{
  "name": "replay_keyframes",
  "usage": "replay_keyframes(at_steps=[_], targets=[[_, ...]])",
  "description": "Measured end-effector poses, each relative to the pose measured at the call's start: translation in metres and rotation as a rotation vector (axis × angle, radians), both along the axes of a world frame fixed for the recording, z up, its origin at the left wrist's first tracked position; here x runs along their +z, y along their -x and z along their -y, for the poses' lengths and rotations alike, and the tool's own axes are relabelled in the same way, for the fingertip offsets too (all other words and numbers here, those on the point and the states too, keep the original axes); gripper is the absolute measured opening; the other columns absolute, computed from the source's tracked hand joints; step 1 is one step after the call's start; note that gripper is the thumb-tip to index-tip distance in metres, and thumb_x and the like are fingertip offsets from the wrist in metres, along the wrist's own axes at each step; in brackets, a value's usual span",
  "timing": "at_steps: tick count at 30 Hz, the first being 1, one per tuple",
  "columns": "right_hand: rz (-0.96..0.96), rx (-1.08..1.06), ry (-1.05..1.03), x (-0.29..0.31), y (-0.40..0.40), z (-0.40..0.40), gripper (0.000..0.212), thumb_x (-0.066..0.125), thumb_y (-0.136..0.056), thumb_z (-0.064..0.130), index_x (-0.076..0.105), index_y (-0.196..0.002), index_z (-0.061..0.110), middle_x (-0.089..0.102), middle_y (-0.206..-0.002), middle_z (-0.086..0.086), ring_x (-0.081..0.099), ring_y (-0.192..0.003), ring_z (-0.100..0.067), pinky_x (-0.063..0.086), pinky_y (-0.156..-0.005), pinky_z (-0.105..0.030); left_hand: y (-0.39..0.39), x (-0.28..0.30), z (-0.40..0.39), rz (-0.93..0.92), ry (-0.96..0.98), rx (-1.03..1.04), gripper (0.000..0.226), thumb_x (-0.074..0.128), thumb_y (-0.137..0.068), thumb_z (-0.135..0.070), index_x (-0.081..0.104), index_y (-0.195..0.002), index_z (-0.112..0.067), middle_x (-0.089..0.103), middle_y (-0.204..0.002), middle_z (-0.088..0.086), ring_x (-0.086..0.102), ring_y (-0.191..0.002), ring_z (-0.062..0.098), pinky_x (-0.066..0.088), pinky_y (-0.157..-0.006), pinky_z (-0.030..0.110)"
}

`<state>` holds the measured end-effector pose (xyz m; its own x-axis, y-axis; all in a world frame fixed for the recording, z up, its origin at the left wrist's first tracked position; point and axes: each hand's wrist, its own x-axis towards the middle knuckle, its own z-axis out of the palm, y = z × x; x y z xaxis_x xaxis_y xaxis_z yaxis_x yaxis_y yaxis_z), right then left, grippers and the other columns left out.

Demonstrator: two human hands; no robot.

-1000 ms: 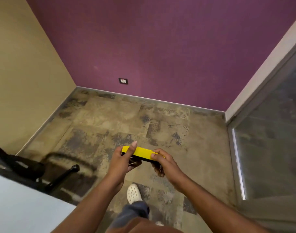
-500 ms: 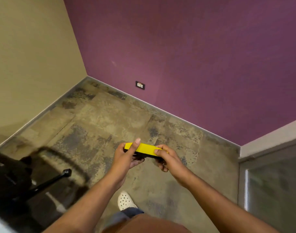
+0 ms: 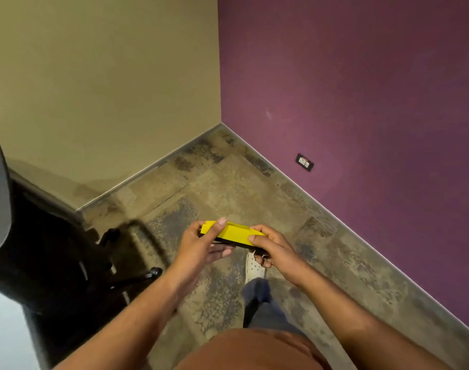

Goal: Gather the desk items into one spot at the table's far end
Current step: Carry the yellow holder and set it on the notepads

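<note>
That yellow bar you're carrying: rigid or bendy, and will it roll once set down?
The yellow bar spans both hands unsagging, so probably rigid. Its flat faces suggest it won't roll. Left hand and right hand pinch only its ends, so likely light.

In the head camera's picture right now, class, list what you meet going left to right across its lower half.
Office chair → left hand → yellow and black item held between both hands → right hand → wall socket on the purple wall.
</note>
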<state>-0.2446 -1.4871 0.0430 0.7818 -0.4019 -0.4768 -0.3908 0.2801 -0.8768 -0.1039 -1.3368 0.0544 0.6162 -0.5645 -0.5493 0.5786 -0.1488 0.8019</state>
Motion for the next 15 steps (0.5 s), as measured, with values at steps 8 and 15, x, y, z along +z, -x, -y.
replay_keyframes(at_steps=[8, 15], targets=[[-0.005, 0.196, 0.013, 0.005, -0.158, 0.122, 0.026, 0.061, -0.093, 0.033, 0.062, -0.115, 0.019, 0.060, -0.084, -0.004, 0.052, -0.055, -0.014, 0.033, -0.047, -0.023, -0.124, 0.023, 0.108, 0.013, -0.033, 0.192, 0.059, 0.083, -0.078, -0.044, 0.060, -0.119, -0.008, 0.081, -0.101, 0.017, 0.080, -0.091, 0.040, 0.067, -0.072, 0.036], [0.030, 0.431, 0.037, 0.018, -0.294, 0.171, 0.020, 0.066, -0.093, 0.029, 0.063, -0.111, 0.021, 0.057, -0.084, -0.005, 0.049, -0.055, -0.011, 0.034, -0.045, -0.017, -0.218, 0.037, 0.132, 0.058, -0.024, 0.407, 0.052, 0.084, -0.080, -0.043, 0.065, -0.114, -0.009, 0.076, -0.080, 0.000, 0.078, -0.081, 0.025, 0.067, -0.078, 0.040]])
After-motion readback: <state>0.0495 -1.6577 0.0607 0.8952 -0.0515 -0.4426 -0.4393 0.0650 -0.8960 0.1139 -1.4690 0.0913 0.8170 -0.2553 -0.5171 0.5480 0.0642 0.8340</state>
